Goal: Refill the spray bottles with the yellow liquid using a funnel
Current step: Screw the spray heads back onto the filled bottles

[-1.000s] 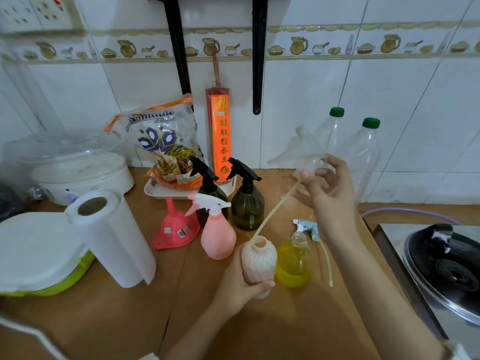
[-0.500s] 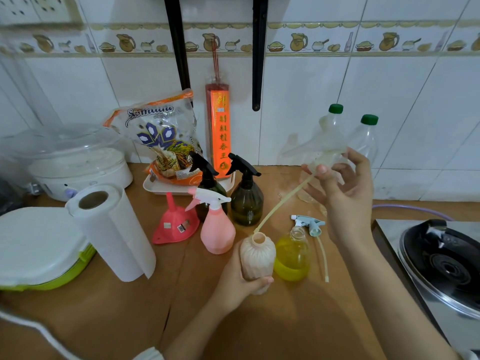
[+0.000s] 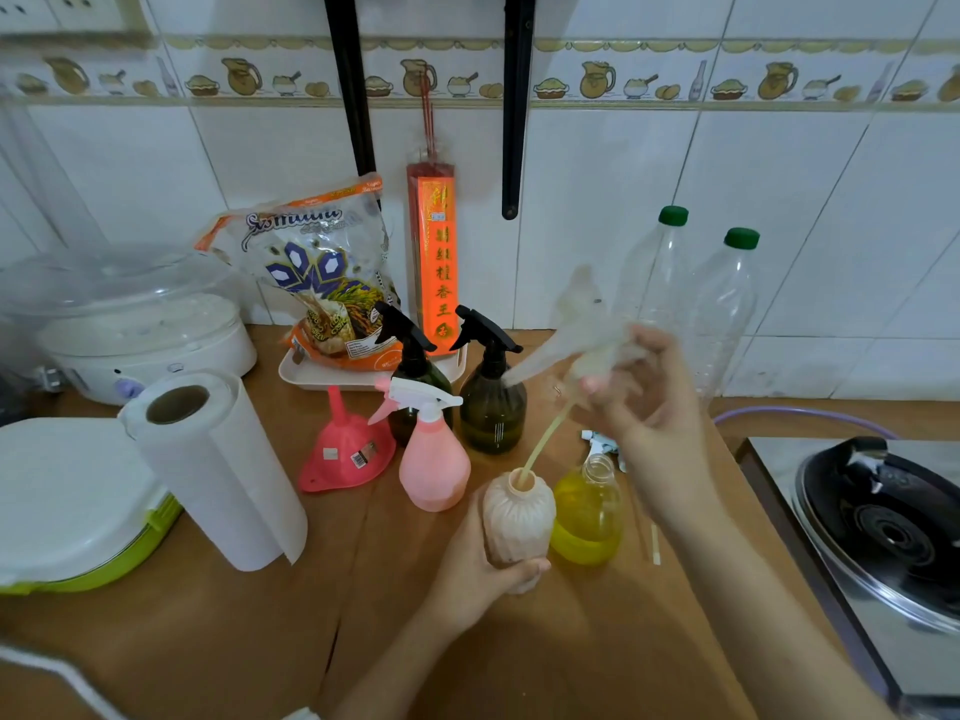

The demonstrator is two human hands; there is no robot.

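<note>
My left hand (image 3: 483, 579) grips a ribbed cream spray bottle (image 3: 517, 517) standing on the counter, its neck uncapped. My right hand (image 3: 644, 402) holds that bottle's pale spray head (image 3: 576, 335) up in the air; its yellowish dip tube (image 3: 543, 444) slants down with the tip inside the cream bottle's neck. Right beside it stands an uncapped clear bottle (image 3: 587, 517) with yellow liquid; its blue spray head (image 3: 602, 444) lies behind on the counter. A red funnel (image 3: 345, 452) sits upside down to the left.
A pink spray bottle (image 3: 434, 462) and two dark spray bottles (image 3: 491, 402) stand behind. A paper towel roll (image 3: 218, 470) is at left, a gas stove (image 3: 883, 517) at right. Two clear green-capped bottles (image 3: 722, 314) lean at the tiled wall; a rice bag (image 3: 317, 272) rests on a tray.
My right hand has moved the spray head closer in and lower, so the dip tube stands steeper over the cream bottle's neck. My left hand keeps its grip.
</note>
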